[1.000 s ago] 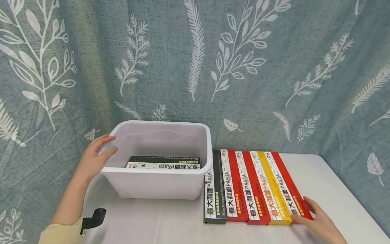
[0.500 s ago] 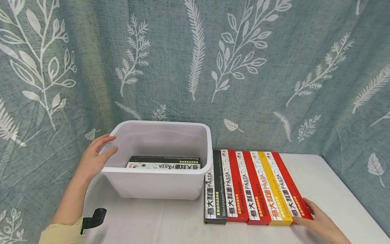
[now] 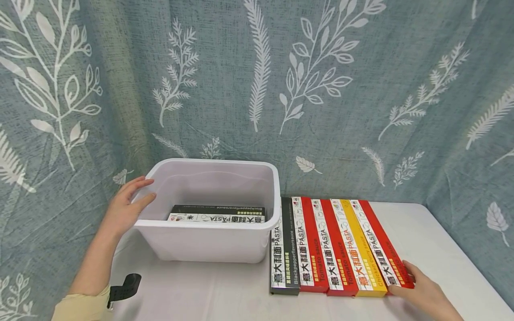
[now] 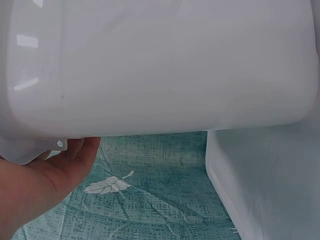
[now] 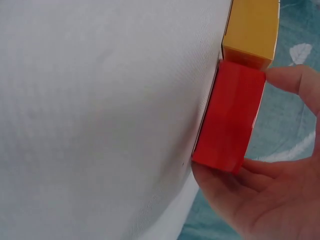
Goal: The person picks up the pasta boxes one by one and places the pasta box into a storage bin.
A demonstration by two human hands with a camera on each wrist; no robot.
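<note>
My left hand (image 3: 125, 208) holds the left rim of a white plastic bin (image 3: 201, 243); in the left wrist view its fingers (image 4: 82, 157) reach under the rim. At the far right of a row of boxes lies a red pasta box (image 3: 377, 236) labelled tomato sauce. My right hand (image 3: 423, 290) pinches the near end of this box, thumb on its left edge and fingers on its right side. In the right wrist view the red end face (image 5: 230, 117) sits between thumb and fingers, against a yellow pasta box (image 5: 250, 32).
Left of the held box lie the yellow box, two more red boxes (image 3: 335, 249) and a black pasta box (image 3: 290, 249), side by side on the white table (image 3: 192, 294). Inside the bin, a black pasta box (image 3: 217, 209) lies lengthwise. A leaf-patterned curtain (image 3: 225, 89) hangs behind.
My right hand has shifted slightly to the right, and the near end of the red box with it. The left hand and the bin stay in place.
</note>
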